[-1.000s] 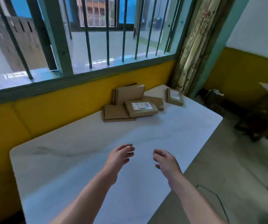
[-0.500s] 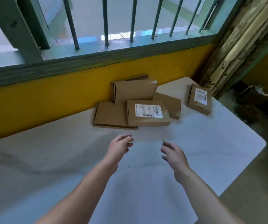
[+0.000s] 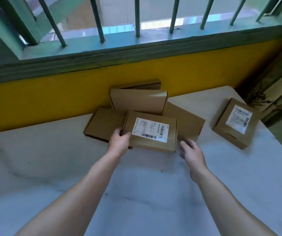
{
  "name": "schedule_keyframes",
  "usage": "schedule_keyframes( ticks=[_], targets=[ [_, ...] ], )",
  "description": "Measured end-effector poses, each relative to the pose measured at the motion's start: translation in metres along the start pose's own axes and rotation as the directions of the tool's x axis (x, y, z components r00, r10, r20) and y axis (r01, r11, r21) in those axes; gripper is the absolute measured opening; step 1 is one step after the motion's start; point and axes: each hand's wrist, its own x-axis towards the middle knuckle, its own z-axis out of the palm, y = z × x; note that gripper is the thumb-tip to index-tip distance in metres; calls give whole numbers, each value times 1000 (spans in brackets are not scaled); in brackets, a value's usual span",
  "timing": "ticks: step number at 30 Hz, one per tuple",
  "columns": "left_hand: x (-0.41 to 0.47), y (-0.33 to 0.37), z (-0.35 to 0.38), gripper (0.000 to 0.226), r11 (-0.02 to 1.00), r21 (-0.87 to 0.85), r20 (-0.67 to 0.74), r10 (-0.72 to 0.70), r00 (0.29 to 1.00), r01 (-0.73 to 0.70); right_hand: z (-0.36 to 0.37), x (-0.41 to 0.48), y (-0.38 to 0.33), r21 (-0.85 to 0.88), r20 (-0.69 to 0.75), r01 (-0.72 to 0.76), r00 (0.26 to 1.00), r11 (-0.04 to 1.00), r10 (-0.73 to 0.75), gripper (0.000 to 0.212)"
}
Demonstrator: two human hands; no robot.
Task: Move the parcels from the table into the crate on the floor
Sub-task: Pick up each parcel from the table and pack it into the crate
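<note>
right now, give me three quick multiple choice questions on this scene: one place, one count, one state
1. Where does the lone parcel lie?
A) on the windowsill
B) on the table, right of the pile, apart from it
C) atop the pile

2. How many parcels show a white label?
A) one
B) two
C) four

3. What is the left hand doing?
A) gripping the front labelled parcel's left end
B) lying flat on the table
C) holding a window bar

1 B: bare tabletop separates it from the pile.
2 B: only the front labelled parcel and the lone one show labels.
3 A: it curls round that edge.
</note>
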Motion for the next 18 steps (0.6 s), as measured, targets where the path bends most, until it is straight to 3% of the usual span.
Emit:
schedule_keyframes(
  ticks=[4, 11, 18],
  targets=[
    [2, 5, 13, 60, 998, 27, -73, -54, 996, 56, -1, 13, -5, 70, 124, -31, 992, 997, 22, 8],
    [-17, 1, 4, 55, 998, -11, -101, -70, 992, 70, -4, 6, -5, 107, 191, -28, 982, 994, 7, 18],
    [-58, -31, -35, 23, 991, -132, -137, -26, 990, 8, -2, -36, 3, 80, 224, 29, 974, 996, -47, 21]
  ],
)
